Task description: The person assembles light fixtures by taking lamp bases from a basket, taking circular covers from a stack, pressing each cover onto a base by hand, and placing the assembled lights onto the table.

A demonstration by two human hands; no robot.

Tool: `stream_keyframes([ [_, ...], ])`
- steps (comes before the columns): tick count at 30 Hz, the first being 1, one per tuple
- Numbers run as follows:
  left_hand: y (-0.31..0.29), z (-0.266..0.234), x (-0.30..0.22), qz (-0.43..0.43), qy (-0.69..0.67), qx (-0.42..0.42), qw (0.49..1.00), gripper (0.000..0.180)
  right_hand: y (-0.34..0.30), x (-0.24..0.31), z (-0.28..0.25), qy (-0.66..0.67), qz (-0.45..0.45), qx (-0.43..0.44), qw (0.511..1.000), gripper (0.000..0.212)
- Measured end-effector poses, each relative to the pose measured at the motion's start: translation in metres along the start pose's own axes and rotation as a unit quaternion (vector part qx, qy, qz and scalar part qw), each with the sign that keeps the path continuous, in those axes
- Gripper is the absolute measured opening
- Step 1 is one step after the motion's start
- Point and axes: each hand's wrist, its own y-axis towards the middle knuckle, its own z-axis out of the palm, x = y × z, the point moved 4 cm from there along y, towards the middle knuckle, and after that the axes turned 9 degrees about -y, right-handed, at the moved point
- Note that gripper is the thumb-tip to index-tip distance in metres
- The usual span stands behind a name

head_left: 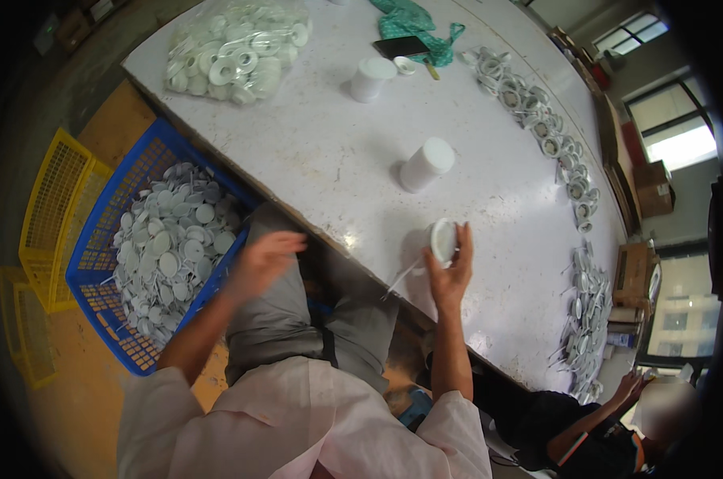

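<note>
While the right hand (451, 278) is pinching a disc (442, 241)—seemingly readying it—the blurred left hand (269, 257) is hovering, hold unclear, the next move probably needing both.

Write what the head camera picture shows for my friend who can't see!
A person's right hand holds a round white part with a thin wire over a white table; the blurred left hand is beside a blue basket of pale discs.
</note>
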Motion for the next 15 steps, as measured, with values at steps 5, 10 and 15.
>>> stream_keyframes([
  [5, 0.043, 0.1, -0.005, -0.06, -0.194, 0.129, 0.971, 0.082, -0.032, 0.077, 0.038, 0.026, -0.191, 0.085, 0.978, 0.078],
  [10, 0.037, 0.094, 0.0, -0.035, -0.238, 0.164, 0.957, 0.08, -0.042, 0.095, 0.042, 0.094, -0.177, 0.23, 0.953, 0.08],
  [15, 0.012, 0.079, 0.009, -0.11, -0.353, 0.082, 0.925, 0.07, 0.017, 0.071, 0.024, 0.11, -0.05, 0.163, 0.979, 0.069],
])
